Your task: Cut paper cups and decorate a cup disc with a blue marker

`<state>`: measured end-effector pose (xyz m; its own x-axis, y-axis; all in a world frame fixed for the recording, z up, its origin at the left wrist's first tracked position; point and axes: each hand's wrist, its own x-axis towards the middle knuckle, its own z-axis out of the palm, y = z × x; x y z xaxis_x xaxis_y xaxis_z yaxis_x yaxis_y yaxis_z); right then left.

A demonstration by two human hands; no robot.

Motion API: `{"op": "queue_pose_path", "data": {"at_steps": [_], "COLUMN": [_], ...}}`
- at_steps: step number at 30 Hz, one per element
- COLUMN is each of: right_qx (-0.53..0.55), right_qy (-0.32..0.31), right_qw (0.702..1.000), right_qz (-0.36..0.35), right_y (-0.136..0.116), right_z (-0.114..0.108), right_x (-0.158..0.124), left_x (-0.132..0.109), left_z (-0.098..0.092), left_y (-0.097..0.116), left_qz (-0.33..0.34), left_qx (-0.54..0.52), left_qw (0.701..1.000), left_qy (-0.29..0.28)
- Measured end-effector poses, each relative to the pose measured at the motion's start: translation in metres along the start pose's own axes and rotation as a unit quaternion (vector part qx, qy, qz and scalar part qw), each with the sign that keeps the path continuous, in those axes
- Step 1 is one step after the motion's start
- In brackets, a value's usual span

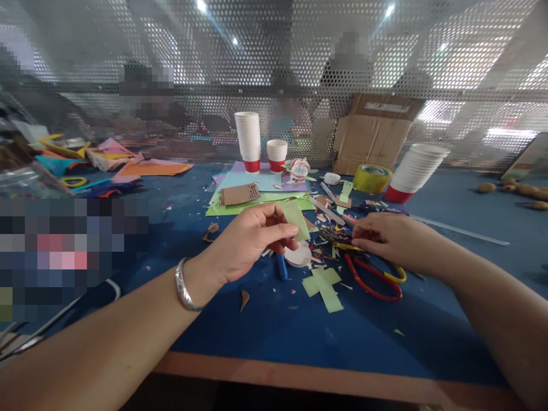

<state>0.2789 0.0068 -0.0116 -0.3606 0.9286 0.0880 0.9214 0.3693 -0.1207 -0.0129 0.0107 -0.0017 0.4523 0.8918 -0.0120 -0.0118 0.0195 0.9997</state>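
Note:
My left hand (250, 240) pinches a pale green piece of paper (296, 218) between thumb and fingers, held just above the blue table (265, 325). A silver bracelet circles that wrist. My right hand (387, 237) rests palm down on the table, fingers curled over the yellow-handled scissors (396, 275) among paper scraps. Red-handled scissors (372, 279) lie under and beside it. A green paper cross (325, 287) lies flat in front, near a white tape roll (298, 256) and a blue pen (281, 266).
A stack of white cups (248, 140) and a single cup (277, 154) stand at the back, a tilted cup stack (413, 171) and yellow tape (371, 178) at right. A cardboard box (372, 137) leans on the perforated screen. Coloured paper sheets (128, 165) lie left.

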Motion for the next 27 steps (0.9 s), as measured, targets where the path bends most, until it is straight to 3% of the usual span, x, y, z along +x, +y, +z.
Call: {"op": "queue_pose_path", "data": {"at_steps": [9, 19, 23, 27], "right_qx": [0.016, 0.056, 0.17, 0.353], "right_qy": [-0.044, -0.06, -0.047, -0.024], "right_qw": [0.997, 0.997, 0.983, 0.925], "right_qz": [-0.054, -0.009, 0.058, 0.138], "right_y": [-0.004, -0.007, -0.012, -0.027], "right_z": [0.004, -0.001, -0.007, -0.006], "right_x": [0.011, 0.01, 0.008, 0.004], "left_x": [-0.003, -0.002, -0.001, -0.002], "left_z": [0.002, 0.002, 0.004, 0.006], "left_y": [0.003, 0.002, 0.001, 0.001], "left_qz": [-0.034, -0.046, -0.045, -0.057], "left_qx": [-0.049, -0.086, -0.117, -0.143], "left_qw": [0.998, 0.995, 0.992, 0.988], "left_qy": [0.004, 0.015, 0.014, 0.013]}}
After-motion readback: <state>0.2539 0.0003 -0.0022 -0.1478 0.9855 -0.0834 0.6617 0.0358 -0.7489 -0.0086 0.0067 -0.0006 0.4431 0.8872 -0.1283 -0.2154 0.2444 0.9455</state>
